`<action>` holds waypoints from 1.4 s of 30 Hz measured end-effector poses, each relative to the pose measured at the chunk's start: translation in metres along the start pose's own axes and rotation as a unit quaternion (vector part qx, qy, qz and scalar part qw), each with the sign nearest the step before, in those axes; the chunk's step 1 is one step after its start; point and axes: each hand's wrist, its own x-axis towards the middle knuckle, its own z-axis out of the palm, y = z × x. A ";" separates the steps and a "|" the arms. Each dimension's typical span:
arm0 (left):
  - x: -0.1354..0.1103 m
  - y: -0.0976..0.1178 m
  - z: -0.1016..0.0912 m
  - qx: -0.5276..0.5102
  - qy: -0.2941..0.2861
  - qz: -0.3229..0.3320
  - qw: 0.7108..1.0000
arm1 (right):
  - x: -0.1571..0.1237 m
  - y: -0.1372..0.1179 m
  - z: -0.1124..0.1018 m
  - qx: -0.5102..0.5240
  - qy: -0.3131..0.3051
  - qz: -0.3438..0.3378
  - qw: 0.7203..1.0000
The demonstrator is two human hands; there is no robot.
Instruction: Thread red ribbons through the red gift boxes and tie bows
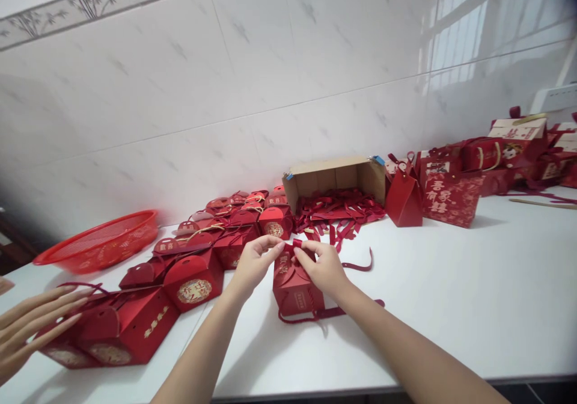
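Note:
A small red gift box (297, 290) with gold lettering stands upright on the white table, a twisted red cord hanging down its front. Over its top, my left hand (259, 263) and my right hand (322, 266) meet, thumbs and forefingers pinched. A short dark red ribbon (297, 243) is held between the right fingertips. The left fingertips close right beside it, apparently on the same ribbon, though the exact grip is hard to see. Another dark red ribbon strip (360, 267) lies behind my right hand.
Another person's hand (40, 326) rests by red boxes (130, 326) at left. Rows of red boxes (193, 284) reach back toward a red plastic basket (108, 241) and an open cardboard box (333, 169) of ribbons. Red gift bags (453, 199) stand at right.

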 end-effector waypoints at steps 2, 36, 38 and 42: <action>-0.002 -0.004 0.001 0.006 0.020 0.018 1.000 | 0.000 0.002 0.001 0.035 0.015 0.013 0.999; -0.002 -0.011 0.019 -0.055 0.023 0.054 0.997 | 0.009 0.007 -0.009 0.121 -0.088 0.118 0.982; -0.004 -0.011 0.018 -0.048 0.060 0.057 0.995 | 0.008 0.006 -0.008 0.141 -0.075 0.126 0.979; -0.012 -0.011 0.013 0.003 0.024 0.052 0.998 | 0.006 0.003 -0.006 0.147 -0.062 0.142 0.977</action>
